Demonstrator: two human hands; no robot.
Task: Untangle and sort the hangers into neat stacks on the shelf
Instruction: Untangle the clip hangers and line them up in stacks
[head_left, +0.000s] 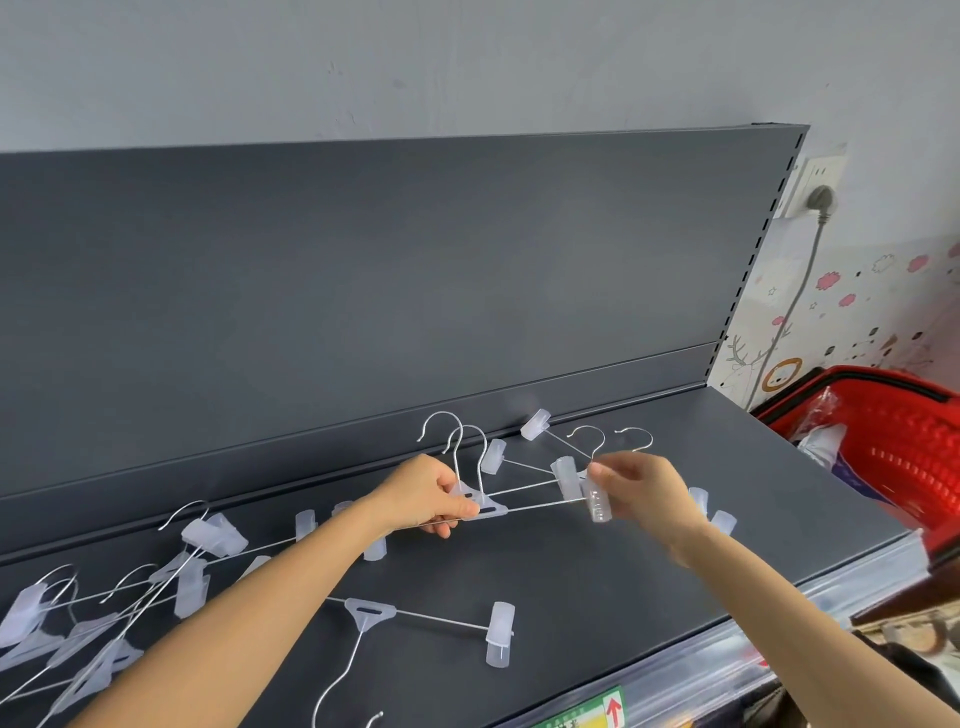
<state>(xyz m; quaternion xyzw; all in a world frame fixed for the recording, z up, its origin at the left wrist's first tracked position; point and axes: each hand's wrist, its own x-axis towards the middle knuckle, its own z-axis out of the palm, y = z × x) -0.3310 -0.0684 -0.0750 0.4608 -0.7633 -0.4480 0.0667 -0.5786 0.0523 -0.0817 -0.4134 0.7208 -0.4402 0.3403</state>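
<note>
Left grip (434, 499) clamped on hangers (491, 508), right grip (641, 486) pinching clip (597, 501), tangle (93, 639) cut off left

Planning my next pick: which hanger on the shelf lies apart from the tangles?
The clip hanger nearest the shelf front, hook curving toward the person; no other hanger crosses it.

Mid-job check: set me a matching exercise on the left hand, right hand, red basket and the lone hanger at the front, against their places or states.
Things: 1 left hand; 2 right hand; 3 red basket; 4 lone hanger.
Places or states: A past the right end of the shelf; B flat near the front edge; C pinching a clip; D gripping two hangers at their centre.
Pairs: 1-D; 2-C; 3-A; 4-B.
</note>
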